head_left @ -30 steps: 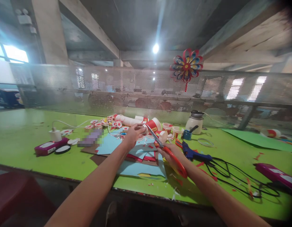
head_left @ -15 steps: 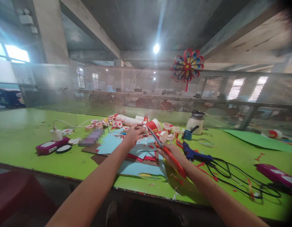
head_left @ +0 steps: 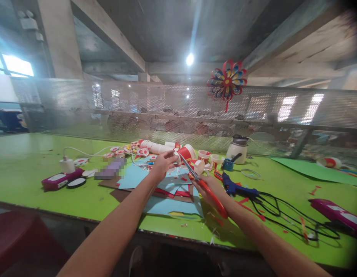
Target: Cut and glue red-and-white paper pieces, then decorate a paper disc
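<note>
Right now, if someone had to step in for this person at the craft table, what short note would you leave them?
Left hand: pinching a small white paper piece up off the table.
Right hand: gripping red-handled scissors, blades pointing at that piece.
Below them: stacked blue and red paper sheets on the green table; blue glue gun to the right, paper cups behind.
Done: scraps already litter the table.
Left: the cut looks unfinished.

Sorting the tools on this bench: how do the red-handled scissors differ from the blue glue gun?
The red-handled scissors are held up off the table in the right hand; the blue glue gun lies flat on the green table, untouched. The scissors have no cord, while a black cable trails from the glue gun. The scissors' blades point toward the left hand; the gun points left. Both are hand tools beside the cut paper.
</note>
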The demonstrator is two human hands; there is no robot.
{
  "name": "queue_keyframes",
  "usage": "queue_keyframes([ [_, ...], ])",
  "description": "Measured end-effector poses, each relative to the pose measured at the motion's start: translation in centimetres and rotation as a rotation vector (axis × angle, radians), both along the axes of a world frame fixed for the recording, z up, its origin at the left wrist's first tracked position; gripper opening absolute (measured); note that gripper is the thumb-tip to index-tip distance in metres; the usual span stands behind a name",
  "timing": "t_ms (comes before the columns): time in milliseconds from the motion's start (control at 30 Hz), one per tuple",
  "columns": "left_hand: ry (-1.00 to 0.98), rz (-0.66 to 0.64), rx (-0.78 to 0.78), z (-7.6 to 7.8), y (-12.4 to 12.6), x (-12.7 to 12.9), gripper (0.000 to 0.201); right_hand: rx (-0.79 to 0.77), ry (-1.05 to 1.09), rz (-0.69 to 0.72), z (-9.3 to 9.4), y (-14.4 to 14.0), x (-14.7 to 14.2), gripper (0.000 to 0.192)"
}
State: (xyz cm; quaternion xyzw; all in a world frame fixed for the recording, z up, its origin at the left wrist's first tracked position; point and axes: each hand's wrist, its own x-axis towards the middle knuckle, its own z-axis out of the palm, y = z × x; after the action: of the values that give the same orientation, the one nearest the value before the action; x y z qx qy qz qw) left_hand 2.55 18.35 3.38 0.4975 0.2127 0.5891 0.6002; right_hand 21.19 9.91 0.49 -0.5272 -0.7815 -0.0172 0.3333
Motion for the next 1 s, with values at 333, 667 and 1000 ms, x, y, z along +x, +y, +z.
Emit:
queue_keyframes([
  [333, 0.019, -0.019, 0.005, -0.25, 0.33, -0.34, 0.041, -0.031, 0.032, 0.05, 0.04, 0.28, 0.38, 0.026],
  [667, 0.001, 0.032, 0.024, -0.31, 0.27, 0.14, 0.046, -0.022, 0.042, 0.025, 0.03, -0.09, -0.1, 0.033],
  [1000, 0.001, -0.063, -0.043, 0.3, -0.02, -0.58, 0.033, -0.024, 0.007, 0.011, -0.12, 0.02, 0.18, 0.023],
])
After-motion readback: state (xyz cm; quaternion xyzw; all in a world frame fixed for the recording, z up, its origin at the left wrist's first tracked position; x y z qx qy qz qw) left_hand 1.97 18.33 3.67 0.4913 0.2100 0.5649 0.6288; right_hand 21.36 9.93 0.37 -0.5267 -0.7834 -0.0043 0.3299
